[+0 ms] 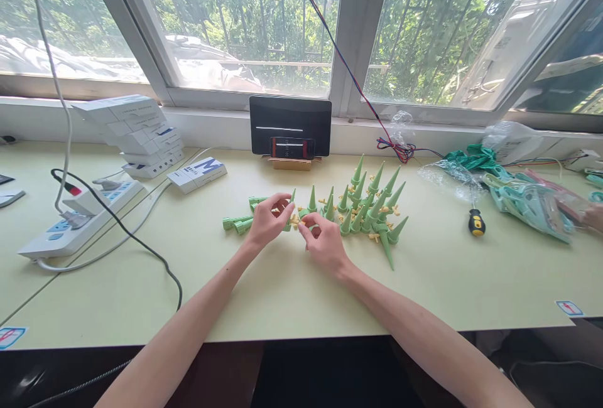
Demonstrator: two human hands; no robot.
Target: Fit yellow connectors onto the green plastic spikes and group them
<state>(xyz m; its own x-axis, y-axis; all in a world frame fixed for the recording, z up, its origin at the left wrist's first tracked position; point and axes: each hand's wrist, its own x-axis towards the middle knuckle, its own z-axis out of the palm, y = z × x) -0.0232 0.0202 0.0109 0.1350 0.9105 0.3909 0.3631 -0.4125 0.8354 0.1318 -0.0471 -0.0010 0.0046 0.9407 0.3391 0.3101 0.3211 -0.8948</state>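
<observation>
Forearms reach in from the near edge of the table (282, 295). Left hand (267, 220): fingers curled about a green cone (288, 225), held lying just above the tabletop. Right hand (325, 246): thumb and forefinger pinched on a small yellow fitting (296, 221) at that cone's end, the other fingers loosely bent. The two hands almost touch.

Step in hand, as judged: seating the fitting on the cone. The next move calls for a steady grip on the left and a straight push on the right.

Just right of the hands, standing cones (372, 207) are packed tip-up – one lies tipped over at the front. More cones (238, 223) lie flat to the left.

Further out are a screwdriver (476, 222) and bags (527, 201) of teal parts – another person's hand (594, 214) shows at the right edge. A phone (292, 147) is propped before a dark screen (290, 124). To the left lie a power strip (70, 223) and stacked boxes (141, 135).
</observation>
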